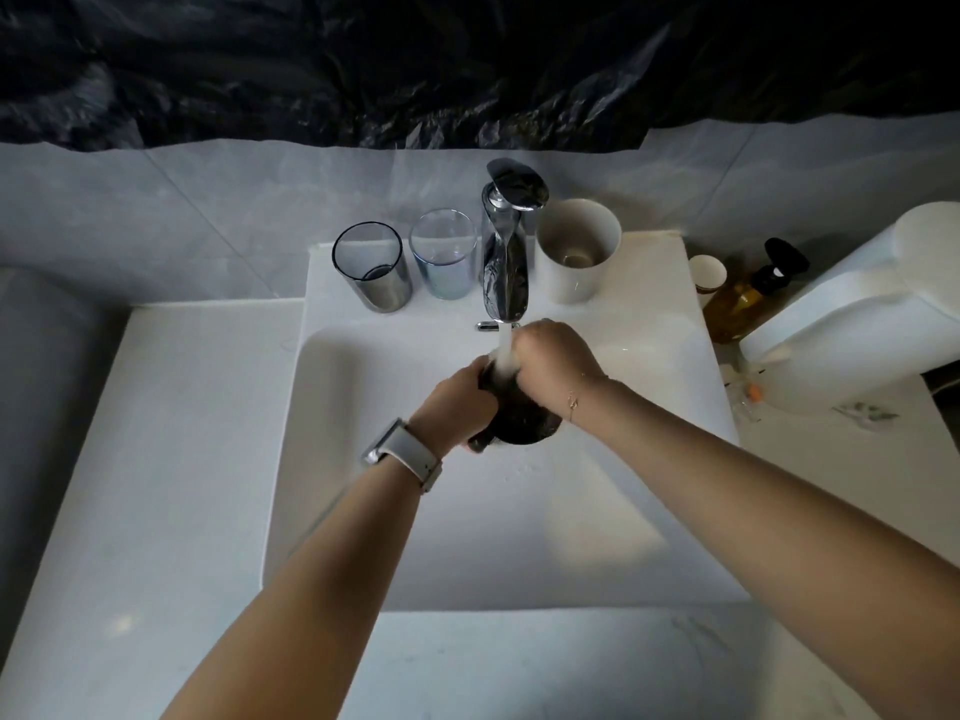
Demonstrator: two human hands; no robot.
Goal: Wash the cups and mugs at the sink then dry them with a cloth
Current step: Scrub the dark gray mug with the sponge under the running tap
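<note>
Dark mug (522,415) sits mid-frame over the sink (363,387) basin, mostly hidden by both hands; its mouth and inside can't be seen, handle only partly visible at the lower left of the mug. Left hand (460,397) wraps the mug's side, grip closed on it. Right hand (553,358) is curled over the mug's upper end; whether its fingers reach inside is hidden, but it holds the mug. Water stream (505,350) from the chrome faucet (506,262) falls between the hands onto the mug.

On the sink's back ledge, left of the faucet: dark-tinted glass (373,267) and clear glass (444,254), upright, contents hard to tell. Right of the faucet: white cup (577,252), upright, brownish residue at its bottom. Further right, a small paper cup (707,275) and an amber pump bottle (748,298), partly blocked by a white container (872,314) cut off at the right edge.

Tabletop (156,459) spreads lower left; the basin is open below the hands.
</note>
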